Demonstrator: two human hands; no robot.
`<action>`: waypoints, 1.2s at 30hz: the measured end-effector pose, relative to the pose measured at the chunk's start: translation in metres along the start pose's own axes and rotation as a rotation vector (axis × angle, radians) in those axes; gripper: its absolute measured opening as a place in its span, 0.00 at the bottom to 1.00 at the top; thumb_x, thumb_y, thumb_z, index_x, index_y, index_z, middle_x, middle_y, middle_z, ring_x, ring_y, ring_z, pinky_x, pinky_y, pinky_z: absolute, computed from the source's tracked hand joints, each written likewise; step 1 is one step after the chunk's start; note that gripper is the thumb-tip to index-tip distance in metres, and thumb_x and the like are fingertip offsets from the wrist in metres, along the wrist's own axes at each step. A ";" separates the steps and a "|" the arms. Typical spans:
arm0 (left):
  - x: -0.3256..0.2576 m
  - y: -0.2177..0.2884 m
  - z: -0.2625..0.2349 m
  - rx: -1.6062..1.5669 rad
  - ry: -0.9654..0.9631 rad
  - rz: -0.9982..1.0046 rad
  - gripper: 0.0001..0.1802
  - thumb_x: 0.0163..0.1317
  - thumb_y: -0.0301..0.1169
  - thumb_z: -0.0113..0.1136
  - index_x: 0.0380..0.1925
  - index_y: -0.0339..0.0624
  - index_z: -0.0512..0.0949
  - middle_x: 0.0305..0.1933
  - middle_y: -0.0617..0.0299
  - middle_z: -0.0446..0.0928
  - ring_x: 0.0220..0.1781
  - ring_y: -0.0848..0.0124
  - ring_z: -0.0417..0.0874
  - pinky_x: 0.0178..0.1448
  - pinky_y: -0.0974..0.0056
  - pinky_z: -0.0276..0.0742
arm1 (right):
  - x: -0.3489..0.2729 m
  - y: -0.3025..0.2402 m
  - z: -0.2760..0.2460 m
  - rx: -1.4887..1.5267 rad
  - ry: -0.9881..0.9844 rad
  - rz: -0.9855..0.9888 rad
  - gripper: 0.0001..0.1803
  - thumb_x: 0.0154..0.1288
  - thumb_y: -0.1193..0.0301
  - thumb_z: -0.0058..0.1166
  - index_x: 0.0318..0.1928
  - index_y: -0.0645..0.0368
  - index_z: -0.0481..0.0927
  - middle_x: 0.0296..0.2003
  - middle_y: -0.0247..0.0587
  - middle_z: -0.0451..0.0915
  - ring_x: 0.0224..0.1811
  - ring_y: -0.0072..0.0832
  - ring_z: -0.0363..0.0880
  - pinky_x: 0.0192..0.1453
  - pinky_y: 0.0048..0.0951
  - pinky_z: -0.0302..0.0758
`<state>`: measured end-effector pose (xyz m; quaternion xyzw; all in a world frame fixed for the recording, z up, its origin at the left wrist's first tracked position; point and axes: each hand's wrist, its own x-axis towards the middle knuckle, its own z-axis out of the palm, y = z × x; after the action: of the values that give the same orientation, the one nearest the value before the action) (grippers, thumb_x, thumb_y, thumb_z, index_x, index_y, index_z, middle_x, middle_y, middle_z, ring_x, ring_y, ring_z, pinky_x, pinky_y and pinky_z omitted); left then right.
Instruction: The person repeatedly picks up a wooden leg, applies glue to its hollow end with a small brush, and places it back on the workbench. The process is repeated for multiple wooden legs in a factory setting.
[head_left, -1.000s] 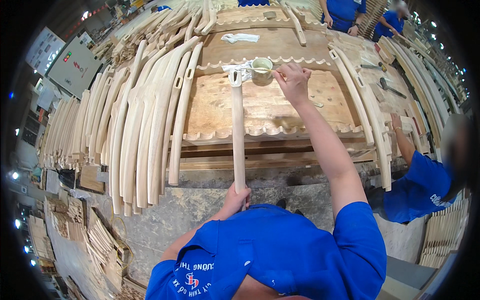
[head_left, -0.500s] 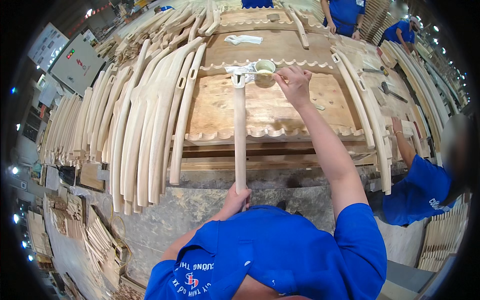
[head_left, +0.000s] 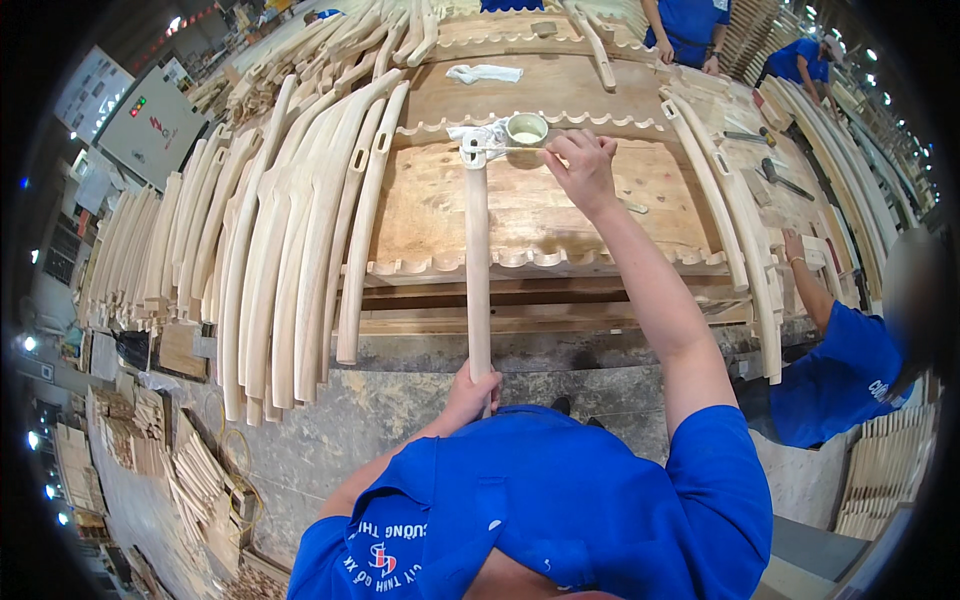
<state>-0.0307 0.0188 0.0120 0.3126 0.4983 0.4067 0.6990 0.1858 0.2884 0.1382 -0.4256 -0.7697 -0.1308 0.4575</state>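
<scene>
My left hand (head_left: pixel 472 392) is wrapped round the near end of a pale wooden chair leg (head_left: pixel 478 270), which points away from me over the workbench edge. At its far end is a slotted mortise. Between the pinched fingers of my right hand (head_left: pixel 583 165) is a thin stick (head_left: pixel 518 149); its tip reaches the mortise, where something whitish shows. Just beyond the stick stands a small cup (head_left: pixel 527 129) with pale, glue-like content. A crumpled white cloth (head_left: pixel 490 136) lies beside the cup, partly behind the leg's end.
Many shaped wooden legs (head_left: pixel 300 240) are stacked at the left of the workbench (head_left: pixel 560 205). Scalloped wooden strips (head_left: pixel 560 258) cross the bench. Another cloth (head_left: pixel 484 74) lies farther back. Curved legs (head_left: pixel 705 190) and a mallet (head_left: pixel 785 180) are at right, near a co-worker's arm (head_left: pixel 808 285).
The leg's mortised end has turned slightly, and the stick's tip now sits at the mortise opening. My right hand has shifted a little to the left. Both grips stay the same.
</scene>
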 end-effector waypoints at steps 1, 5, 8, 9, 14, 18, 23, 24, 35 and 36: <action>0.000 0.001 0.000 -0.005 0.000 0.001 0.09 0.57 0.27 0.56 0.33 0.41 0.66 0.21 0.60 0.69 0.17 0.72 0.71 0.20 0.66 0.68 | -0.001 -0.001 -0.001 0.006 0.000 -0.014 0.07 0.55 0.64 0.59 0.27 0.49 0.76 0.28 0.26 0.74 0.40 0.26 0.71 0.47 0.36 0.55; -0.002 0.003 0.001 0.012 -0.013 0.007 0.09 0.58 0.27 0.56 0.33 0.41 0.65 0.19 0.60 0.68 0.15 0.72 0.70 0.20 0.66 0.67 | -0.007 -0.005 -0.005 0.015 -0.034 -0.011 0.07 0.55 0.64 0.60 0.27 0.48 0.76 0.29 0.26 0.75 0.40 0.26 0.71 0.46 0.36 0.55; -0.003 0.005 0.002 -0.002 -0.022 0.020 0.09 0.58 0.27 0.56 0.33 0.41 0.65 0.19 0.59 0.68 0.15 0.71 0.70 0.20 0.66 0.67 | -0.011 -0.006 -0.007 0.018 -0.058 0.003 0.07 0.55 0.64 0.60 0.27 0.48 0.76 0.30 0.26 0.75 0.39 0.27 0.70 0.46 0.36 0.55; -0.003 0.005 0.002 0.002 -0.021 0.017 0.09 0.58 0.28 0.56 0.33 0.40 0.66 0.19 0.59 0.69 0.16 0.70 0.70 0.21 0.66 0.68 | -0.013 -0.007 -0.008 0.025 -0.061 0.009 0.07 0.55 0.64 0.60 0.27 0.48 0.76 0.29 0.27 0.75 0.39 0.27 0.70 0.46 0.35 0.55; -0.004 0.006 0.002 0.023 -0.016 0.004 0.10 0.58 0.27 0.55 0.34 0.42 0.64 0.20 0.60 0.68 0.15 0.71 0.69 0.20 0.66 0.67 | -0.014 -0.009 -0.012 0.093 -0.081 0.039 0.07 0.55 0.63 0.60 0.27 0.49 0.76 0.26 0.27 0.74 0.37 0.26 0.71 0.46 0.35 0.55; -0.004 0.005 0.001 0.002 -0.018 0.002 0.10 0.58 0.27 0.55 0.35 0.42 0.64 0.20 0.60 0.68 0.15 0.71 0.69 0.19 0.65 0.68 | -0.002 -0.009 -0.009 0.085 -0.035 0.147 0.08 0.55 0.61 0.59 0.26 0.49 0.77 0.25 0.27 0.75 0.37 0.26 0.72 0.45 0.35 0.55; -0.001 0.003 0.001 0.027 -0.009 -0.013 0.10 0.58 0.28 0.56 0.35 0.42 0.64 0.20 0.59 0.68 0.15 0.71 0.69 0.19 0.65 0.68 | 0.007 -0.003 0.001 0.017 -0.021 0.147 0.08 0.58 0.62 0.58 0.27 0.49 0.77 0.26 0.25 0.75 0.34 0.24 0.72 0.44 0.34 0.53; -0.001 0.003 0.002 0.025 -0.006 -0.025 0.10 0.58 0.27 0.56 0.35 0.42 0.64 0.20 0.59 0.68 0.15 0.71 0.69 0.19 0.65 0.68 | 0.005 -0.002 0.001 0.014 -0.041 0.149 0.08 0.58 0.62 0.58 0.27 0.49 0.77 0.26 0.25 0.74 0.34 0.24 0.71 0.44 0.34 0.53; -0.001 0.002 0.001 0.006 -0.015 -0.009 0.10 0.57 0.27 0.56 0.34 0.42 0.65 0.20 0.60 0.68 0.16 0.71 0.70 0.19 0.65 0.68 | -0.007 -0.010 -0.021 0.120 -0.235 0.146 0.10 0.57 0.60 0.57 0.26 0.49 0.76 0.24 0.30 0.75 0.34 0.28 0.74 0.46 0.36 0.55; 0.000 0.001 0.000 0.002 -0.018 0.002 0.10 0.57 0.27 0.56 0.34 0.41 0.65 0.20 0.60 0.68 0.16 0.71 0.70 0.19 0.65 0.68 | -0.005 -0.008 -0.027 0.140 -0.247 0.148 0.10 0.57 0.59 0.57 0.26 0.49 0.76 0.24 0.30 0.75 0.33 0.28 0.74 0.46 0.36 0.56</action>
<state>-0.0312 0.0188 0.0129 0.3174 0.4923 0.4041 0.7025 0.1963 0.2651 0.1504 -0.4608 -0.7939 0.0104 0.3965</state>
